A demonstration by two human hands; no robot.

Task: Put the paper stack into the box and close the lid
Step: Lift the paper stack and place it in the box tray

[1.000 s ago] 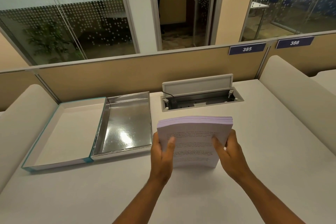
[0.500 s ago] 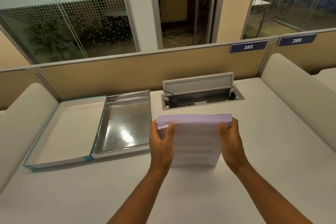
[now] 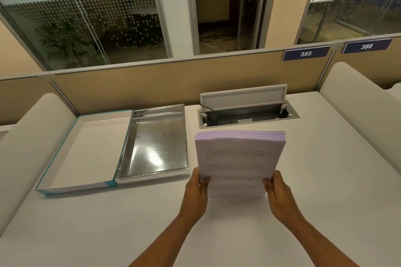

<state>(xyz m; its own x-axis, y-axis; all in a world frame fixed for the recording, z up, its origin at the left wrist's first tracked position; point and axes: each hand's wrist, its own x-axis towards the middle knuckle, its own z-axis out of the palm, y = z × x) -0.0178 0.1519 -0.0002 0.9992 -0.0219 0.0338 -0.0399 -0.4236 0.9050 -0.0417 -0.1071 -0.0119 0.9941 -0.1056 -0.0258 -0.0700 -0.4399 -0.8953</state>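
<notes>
Paper stack [image 3: 239, 158]: upright at centre frame, bottom edge on the desk [image 3: 325, 180].
Left hand [image 3: 195, 193]: fingers grasping its lower left edge.
Right hand [image 3: 280, 193]: grasping its lower right edge.
Box [image 3: 156, 143]: open, centre-left, lid [image 3: 86, 151] alongside.

Paper stack [image 3: 239, 158] held upright on desk [image 3: 325, 180], left hand [image 3: 195, 195] and right hand [image 3: 280, 195] gripping its lower corners. Silver-lined box [image 3: 155, 143] open just left; lid [image 3: 84, 151] beside it
</notes>
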